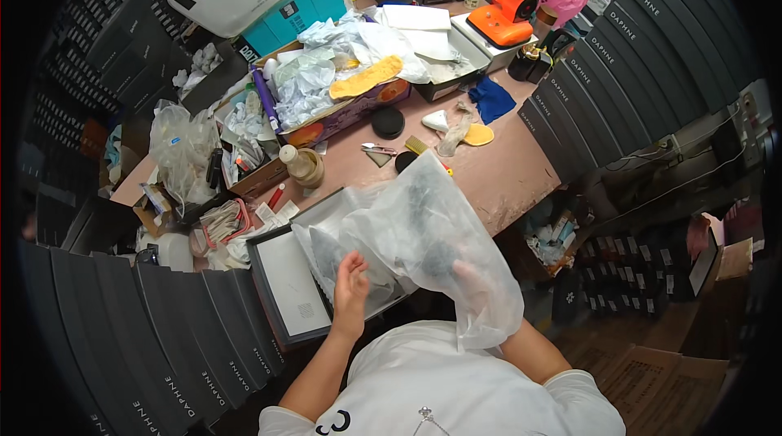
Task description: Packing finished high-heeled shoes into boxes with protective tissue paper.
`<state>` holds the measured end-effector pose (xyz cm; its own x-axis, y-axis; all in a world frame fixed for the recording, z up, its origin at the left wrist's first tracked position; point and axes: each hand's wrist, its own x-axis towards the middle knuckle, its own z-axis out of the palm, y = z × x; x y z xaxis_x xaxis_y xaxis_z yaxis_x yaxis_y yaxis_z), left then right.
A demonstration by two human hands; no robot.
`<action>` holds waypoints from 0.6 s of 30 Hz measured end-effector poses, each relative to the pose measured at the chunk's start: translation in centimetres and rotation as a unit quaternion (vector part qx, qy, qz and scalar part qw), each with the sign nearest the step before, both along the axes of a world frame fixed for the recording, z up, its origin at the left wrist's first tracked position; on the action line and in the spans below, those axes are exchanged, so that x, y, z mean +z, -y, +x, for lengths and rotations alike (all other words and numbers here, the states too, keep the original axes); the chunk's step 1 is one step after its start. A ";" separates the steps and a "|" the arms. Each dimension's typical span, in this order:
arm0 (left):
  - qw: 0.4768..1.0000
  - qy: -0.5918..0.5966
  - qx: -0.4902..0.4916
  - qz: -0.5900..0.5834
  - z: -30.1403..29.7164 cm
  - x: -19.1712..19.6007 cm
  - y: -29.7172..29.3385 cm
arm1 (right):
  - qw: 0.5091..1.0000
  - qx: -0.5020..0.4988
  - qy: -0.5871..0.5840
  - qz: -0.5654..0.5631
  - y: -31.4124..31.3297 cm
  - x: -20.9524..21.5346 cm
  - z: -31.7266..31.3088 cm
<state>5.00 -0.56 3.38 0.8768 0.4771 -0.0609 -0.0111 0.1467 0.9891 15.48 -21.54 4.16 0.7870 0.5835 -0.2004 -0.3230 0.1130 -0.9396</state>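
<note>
A large translucent white plastic bag (440,232) hangs over the near edge of the table, with a dark object showing dimly inside it. My right hand (471,279) is inside or behind the bag, seen only through the plastic, and grips it there. My left hand (352,283) is raised with the fingers apart, touching the bag's left edge above an open dark box (285,273). The box holds more thin white wrapping with dark shapes under it.
The brown table (505,171) carries a cardboard box of crumpled paper (326,85), a small bottle (295,160), black round lids (388,121), a blue cloth (492,99) and an orange device (507,14). Stacks of dark flat boxes (195,330) line both sides.
</note>
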 end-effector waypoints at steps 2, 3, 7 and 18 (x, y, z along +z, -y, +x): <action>0.963 -0.060 0.053 -0.258 0.7 -4.5 -1.2 | 0.996 0.057 0.062 -0.043 -0.3 1.1 0.5; 0.918 -0.085 0.080 -0.379 0.8 -6.0 -2.2 | 0.989 0.090 0.099 -0.062 -0.6 1.6 1.0; 0.907 0.015 0.207 -0.365 2.8 -7.4 -10.2 | 0.977 0.151 -0.128 0.080 1.0 -1.4 2.6; 0.853 -0.102 0.027 0.511 -3.4 1.7 -2.9 | 0.757 0.071 -0.546 0.353 -3.3 -3.5 -0.5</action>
<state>1.56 2.32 5.12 0.8727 0.4123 0.2617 0.1976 -0.7883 0.5827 14.96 -18.25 0.66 0.2963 0.9117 -0.2847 -0.9193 0.3530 0.1738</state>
